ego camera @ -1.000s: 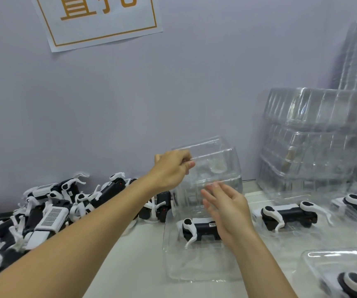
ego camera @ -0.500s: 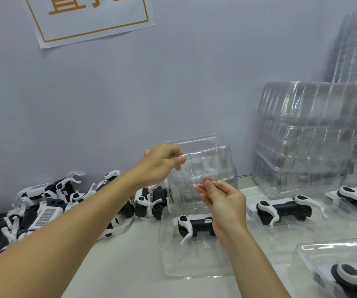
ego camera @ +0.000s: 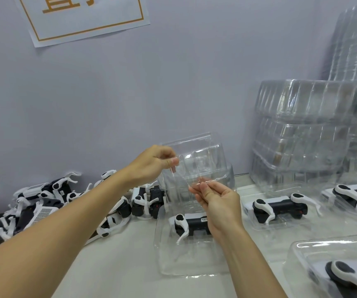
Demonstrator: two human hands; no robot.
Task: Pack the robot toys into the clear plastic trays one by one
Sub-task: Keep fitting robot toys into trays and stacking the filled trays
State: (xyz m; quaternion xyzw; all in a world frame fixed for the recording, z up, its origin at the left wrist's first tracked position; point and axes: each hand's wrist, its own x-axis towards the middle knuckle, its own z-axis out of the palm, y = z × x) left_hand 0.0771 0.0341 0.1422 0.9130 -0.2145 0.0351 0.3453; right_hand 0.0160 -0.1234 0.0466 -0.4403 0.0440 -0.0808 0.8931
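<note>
Here both hands, left hand (ego camera: 151, 162) and right hand (ego camera: 218, 201), pinch the raised clear tray (ego camera: 203, 160).

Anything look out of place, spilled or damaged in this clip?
Nothing looks damaged. The unpacked robot toys lie jumbled in a loose heap at the left. Both hands, left hand and right hand, pinch a clear tray held up, tilted.

Pale lavender wall (ego camera: 130, 100) fills the background. White paper sign (ego camera: 83, 18) stuck on it upper left, tilted, thin orange border, large orange characters cut off by the top edge, unreadable. Off-white counter (ego camera: 117, 265) runs along the bottom, meeting the wall. Thin dark cable or strip (ego camera: 241, 174) lies along the counter's back edge, hard to tell which.
</note>
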